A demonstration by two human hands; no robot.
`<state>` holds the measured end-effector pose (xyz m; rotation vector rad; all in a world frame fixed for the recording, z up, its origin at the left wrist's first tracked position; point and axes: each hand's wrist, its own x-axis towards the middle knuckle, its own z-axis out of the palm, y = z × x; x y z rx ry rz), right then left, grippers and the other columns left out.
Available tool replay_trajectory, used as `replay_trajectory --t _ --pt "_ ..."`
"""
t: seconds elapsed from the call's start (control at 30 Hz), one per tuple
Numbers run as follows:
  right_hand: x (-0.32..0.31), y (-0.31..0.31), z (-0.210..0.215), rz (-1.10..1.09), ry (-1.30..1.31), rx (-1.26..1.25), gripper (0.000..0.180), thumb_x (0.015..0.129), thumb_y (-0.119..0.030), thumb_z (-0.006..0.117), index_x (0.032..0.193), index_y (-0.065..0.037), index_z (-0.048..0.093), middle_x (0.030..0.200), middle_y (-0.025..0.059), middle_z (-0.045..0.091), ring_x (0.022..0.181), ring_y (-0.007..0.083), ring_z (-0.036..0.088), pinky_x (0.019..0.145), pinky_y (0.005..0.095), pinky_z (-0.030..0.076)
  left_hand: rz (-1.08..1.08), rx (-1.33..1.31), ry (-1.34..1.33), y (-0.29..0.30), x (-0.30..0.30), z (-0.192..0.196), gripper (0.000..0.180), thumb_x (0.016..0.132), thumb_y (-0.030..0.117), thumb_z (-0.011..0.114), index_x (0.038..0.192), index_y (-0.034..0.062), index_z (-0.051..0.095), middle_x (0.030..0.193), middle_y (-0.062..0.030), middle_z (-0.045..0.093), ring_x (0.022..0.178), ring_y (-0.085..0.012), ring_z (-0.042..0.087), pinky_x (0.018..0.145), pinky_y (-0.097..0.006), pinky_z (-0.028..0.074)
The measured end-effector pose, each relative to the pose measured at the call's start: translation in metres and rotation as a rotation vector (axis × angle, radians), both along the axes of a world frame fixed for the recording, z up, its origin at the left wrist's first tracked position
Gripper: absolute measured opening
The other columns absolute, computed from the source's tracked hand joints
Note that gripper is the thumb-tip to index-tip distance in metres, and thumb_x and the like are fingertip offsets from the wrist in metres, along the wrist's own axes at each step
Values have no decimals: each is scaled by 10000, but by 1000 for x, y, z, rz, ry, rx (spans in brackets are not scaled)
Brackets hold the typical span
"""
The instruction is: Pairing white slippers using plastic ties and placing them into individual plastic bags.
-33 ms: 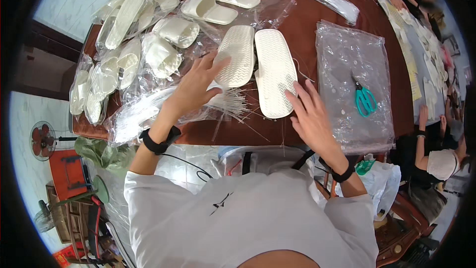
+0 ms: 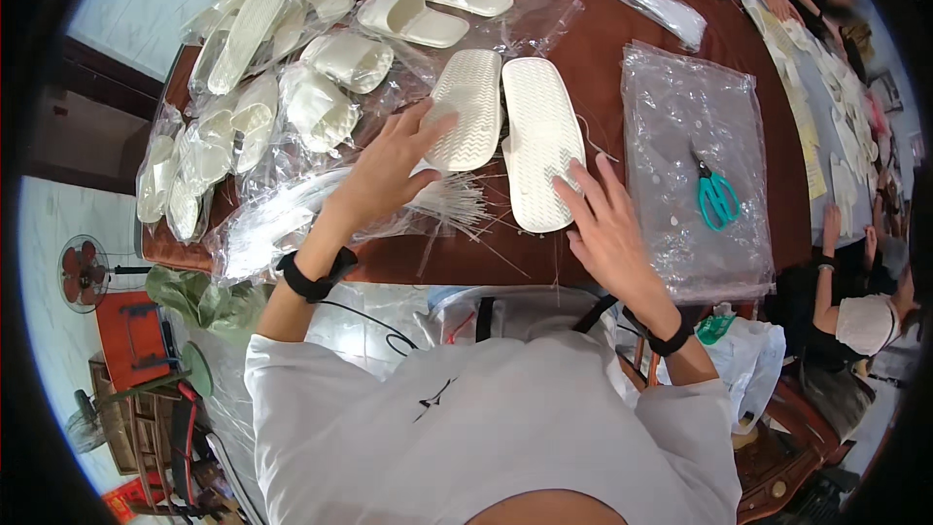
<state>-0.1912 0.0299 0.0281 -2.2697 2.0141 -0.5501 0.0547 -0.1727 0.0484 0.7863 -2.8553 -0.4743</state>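
Note:
Two white slippers lie sole-up, side by side, on the dark brown table (image 2: pixel 603 29). My left hand (image 2: pixel 389 160) lies over the near end of the left slipper (image 2: pixel 471 102), fingers spread across its ribbed sole. With its fingers apart, my right hand (image 2: pixel 607 224) presses its fingertips on the near end of the right slipper (image 2: pixel 539 131). A bundle of thin clear plastic strands (image 2: pixel 457 204) fans out just below the slippers, between my hands. Each wrist wears a black band.
Many white slippers in clear bags (image 2: pixel 292 87) are heaped at the left and back. A stack of clear plastic bags (image 2: pixel 680 126) with teal scissors (image 2: pixel 717 196) lies at the right. Another person (image 2: pixel 855 316) sits at the right edge. A red fan (image 2: pixel 83 272) stands on the floor.

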Motion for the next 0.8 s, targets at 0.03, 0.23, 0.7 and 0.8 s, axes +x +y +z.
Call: replay_trajectory --t 0.03,0.23,0.7,0.8 --pt "1 -3 -10 12 -2 31 721 706 -1 688 1376 -87 439 1456 137 354 1387 392 265 1106 516 288 -10 -31 26 0 -1 -4 792 742 41 722 1442 158 371 1440 -205 376 1299 -398 392 1075 -442 354" --pt "2 -14 -26 36 33 -37 683 708 30 668 1352 -54 457 1408 147 414 1328 383 380 1079 490 360 3 -170 42 1 -6 -8 715 717 -56 634 1374 154 446 1374 -132 464 1161 -347 513 948 -419 466" --pt "-22 19 74 -260 -347 -500 257 934 -23 478 1167 -13 589 1134 171 629 1022 261 625 886 334 470 -6 -263 476 5 -17 100 332 844 17 604 1171 57 562 1022 -138 652 891 -334 620 752 -387 506" --pt "-18 33 105 -411 -469 -462 243 989 -86 429 1146 -3 595 1091 130 637 974 192 614 868 295 459 24 -129 635 16 -15 114 245 921 65 550 1164 42 534 832 -145 628 675 -291 603 636 -353 477"
